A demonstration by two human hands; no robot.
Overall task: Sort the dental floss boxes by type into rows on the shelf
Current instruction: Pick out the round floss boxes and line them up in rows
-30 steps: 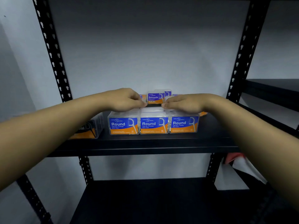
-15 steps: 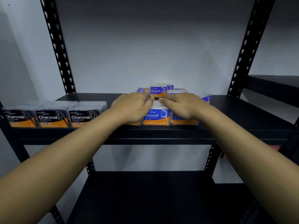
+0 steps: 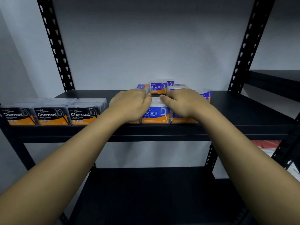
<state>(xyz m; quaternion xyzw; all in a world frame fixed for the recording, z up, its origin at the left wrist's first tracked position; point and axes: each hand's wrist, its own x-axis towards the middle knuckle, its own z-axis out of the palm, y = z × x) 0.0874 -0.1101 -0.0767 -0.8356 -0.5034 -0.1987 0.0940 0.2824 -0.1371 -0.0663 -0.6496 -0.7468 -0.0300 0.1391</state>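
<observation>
Three blue-and-orange Round floss boxes stand in a row at the front of the black shelf (image 3: 243,111); only the middle Round box (image 3: 155,115) shows its full label. My left hand (image 3: 129,104) rests on top of the left box and my right hand (image 3: 183,103) on top of the right one. The bent fingertips of both hands nearly meet over the rear of the middle box. Behind them sit Smooth floss boxes (image 3: 157,88) in a loose cluster. A row of three black Charcoal floss boxes (image 3: 52,116) stands at the front left.
Black perforated uprights (image 3: 55,46) (image 3: 248,44) frame the shelf against a white wall. A lower black shelf (image 3: 146,192) lies beneath. Another black shelf unit (image 3: 276,78) stands to the right, with red and white items (image 3: 266,145) below it.
The view has shifted up and right, bringing the Charcoal row into sight. My hands have stayed on the Round boxes, with fingertips close together.
</observation>
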